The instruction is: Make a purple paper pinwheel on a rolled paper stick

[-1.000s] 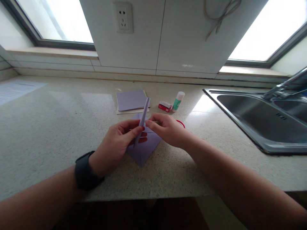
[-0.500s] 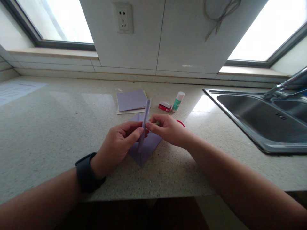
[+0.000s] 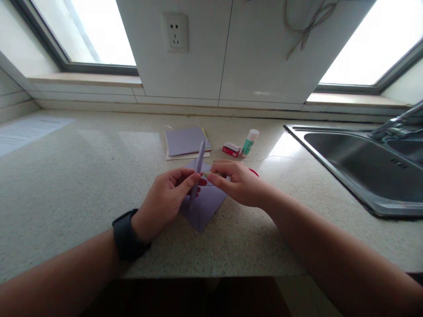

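The rolled lilac paper strip (image 3: 199, 164) stands nearly upright, a little straighter than a second ago, pinched by the left hand (image 3: 165, 202) and the right hand (image 3: 238, 182) above a folded lilac sheet (image 3: 203, 207) on the worktop (image 3: 82, 176); the rolling seems to go on. Beyond, a glue stick (image 3: 249, 141) and a red box (image 3: 231, 149): lettering too small to read

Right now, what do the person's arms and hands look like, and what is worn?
Both forearms are bare, no sleeves in view. The left wrist carries a black watch with a wide band. The left hand and right hand wear no gloves.
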Action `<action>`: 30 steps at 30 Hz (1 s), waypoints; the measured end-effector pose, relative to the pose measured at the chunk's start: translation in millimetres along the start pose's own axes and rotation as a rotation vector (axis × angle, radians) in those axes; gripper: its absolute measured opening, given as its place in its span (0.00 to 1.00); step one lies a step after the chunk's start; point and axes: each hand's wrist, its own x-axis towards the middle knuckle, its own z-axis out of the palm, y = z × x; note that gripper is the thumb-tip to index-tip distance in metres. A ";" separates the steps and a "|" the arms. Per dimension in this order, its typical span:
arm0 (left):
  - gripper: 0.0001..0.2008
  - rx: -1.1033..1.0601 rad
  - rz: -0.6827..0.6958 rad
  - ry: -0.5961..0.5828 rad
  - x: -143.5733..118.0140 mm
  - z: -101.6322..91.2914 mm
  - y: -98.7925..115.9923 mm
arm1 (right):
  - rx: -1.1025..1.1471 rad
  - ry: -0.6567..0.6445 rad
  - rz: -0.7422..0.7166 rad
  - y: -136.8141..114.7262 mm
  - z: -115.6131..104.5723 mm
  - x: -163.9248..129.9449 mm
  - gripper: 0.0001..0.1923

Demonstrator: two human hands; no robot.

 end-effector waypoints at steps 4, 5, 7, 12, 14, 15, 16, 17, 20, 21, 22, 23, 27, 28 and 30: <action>0.14 -0.058 -0.028 0.004 0.3 1.0 -2.5 | -0.065 0.016 0.030 3.0 2.4 1.9 0.21; 0.14 -0.069 -0.030 0.011 0.5 1.1 -3.1 | -0.081 0.015 0.046 3.3 3.0 2.4 0.22; 0.14 -0.092 -0.036 0.028 1.0 1.2 -4.1 | -0.111 0.004 0.081 3.4 3.2 3.0 0.22; 0.13 -0.185 -0.091 0.023 1.4 0.0 -5.3 | -0.088 -0.026 0.156 5.5 -0.9 2.3 0.22; 0.14 -0.183 -0.115 0.015 1.4 -1.3 -5.1 | 0.016 -0.060 0.167 8.7 -4.4 1.9 0.22; 0.15 -0.172 -0.123 0.018 1.5 -2.0 -4.8 | 0.070 -0.077 0.166 10.5 -6.5 1.8 0.22; 0.15 -0.158 -0.127 0.025 1.7 -2.8 -4.5 | 0.115 -0.095 0.163 12.2 -8.7 1.8 0.21; 0.15 -0.144 -0.129 0.033 1.9 -3.6 -4.0 | 0.145 -0.111 0.159 13.6 -11.0 1.8 0.21; 0.15 -0.111 -0.118 0.028 3.1 -5.3 -3.3 | 0.155 -0.171 0.172 15.6 -16.8 1.7 0.20; 0.15 -0.103 -0.113 0.020 3.6 -5.6 -3.4 | 0.145 -0.189 0.181 15.6 -17.9 1.6 0.20; 0.15 -0.093 -0.109 0.013 4.1 -5.7 -3.8 | 0.134 -0.201 0.189 15.4 -18.5 1.5 0.21; 0.15 -0.083 -0.105 0.004 4.7 -5.6 -4.4 | 0.123 -0.205 0.194 15.2 -18.8 1.3 0.21; 0.16 -0.059 -0.125 -0.013 6.2 -4.8 -6.5 | 0.075 -0.196 0.197 16.0 -18.5 0.6 0.19; 0.16 -0.059 -0.133 -0.008 6.4 -4.7 -6.4 | 0.088 -0.192 0.193 16.7 -18.9 0.6 0.19; 0.16 -0.042 -0.128 0.005 6.7 -5.2 -5.0 | 0.170 -0.173 0.184 18.7 -20.6 0.6 0.20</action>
